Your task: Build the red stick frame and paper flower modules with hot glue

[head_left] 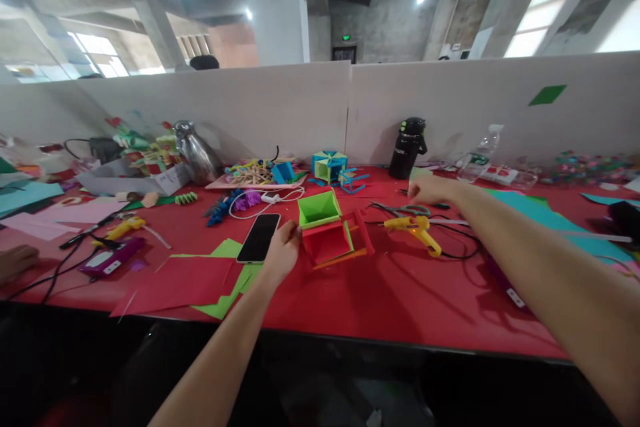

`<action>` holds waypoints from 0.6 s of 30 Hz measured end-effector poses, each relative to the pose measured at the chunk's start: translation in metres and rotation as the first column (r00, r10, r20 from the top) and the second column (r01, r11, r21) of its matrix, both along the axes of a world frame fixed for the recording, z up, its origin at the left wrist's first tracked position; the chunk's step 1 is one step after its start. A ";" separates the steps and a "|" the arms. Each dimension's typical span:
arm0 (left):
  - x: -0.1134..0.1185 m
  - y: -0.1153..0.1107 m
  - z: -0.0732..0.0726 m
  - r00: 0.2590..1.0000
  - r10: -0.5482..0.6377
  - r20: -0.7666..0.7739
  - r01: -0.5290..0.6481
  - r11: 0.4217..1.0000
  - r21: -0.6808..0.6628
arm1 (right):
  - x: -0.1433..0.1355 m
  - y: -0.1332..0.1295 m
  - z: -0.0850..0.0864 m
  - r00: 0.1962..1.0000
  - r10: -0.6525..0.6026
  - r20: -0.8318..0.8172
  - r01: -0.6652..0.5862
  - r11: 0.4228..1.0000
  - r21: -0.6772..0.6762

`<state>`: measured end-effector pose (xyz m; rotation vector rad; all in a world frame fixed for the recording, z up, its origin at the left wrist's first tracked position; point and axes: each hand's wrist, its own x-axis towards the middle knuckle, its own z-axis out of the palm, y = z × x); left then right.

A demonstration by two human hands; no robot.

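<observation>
My left hand (286, 245), fingers closed, grips the left side of a folded-paper model. That model has a green open box (319, 209), a red open box (327, 243) in front of it, and a red and orange frame (367, 233) at the right. Out to the right, my right hand (428, 188) is closed low over the table, with its fingertips pointing down. What it pinches, if anything, I cannot make out. Grey-handled scissors (395, 209) lie just left of it, and a yellow glue gun (415, 232) lies nearer me.
A phone (259, 238) and red paper sheets (190, 282) lie left of the model. Behind stand a tray of wooden sticks (215, 185), a blue paper model (329, 167) and a black bottle (407, 150). A glue gun cord trails rightward. Another person's hand (17, 263) rests at far left.
</observation>
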<state>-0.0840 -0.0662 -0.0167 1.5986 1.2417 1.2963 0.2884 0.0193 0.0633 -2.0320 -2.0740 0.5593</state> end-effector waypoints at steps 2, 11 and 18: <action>-0.003 0.000 0.000 1.000 -0.025 0.018 0.026 1.000 -0.005 | 0.007 0.027 -0.018 0.998 -0.010 0.062 0.017 0.994 -0.105; -0.005 0.001 0.002 0.987 -0.016 0.162 0.028 0.997 -0.070 | 0.027 0.060 -0.061 0.960 0.079 0.270 -0.003 0.963 -0.271; -0.004 -0.002 0.004 0.968 -0.010 0.249 0.034 0.995 -0.093 | 0.029 0.063 -0.060 0.911 0.138 0.389 -0.076 0.982 -0.171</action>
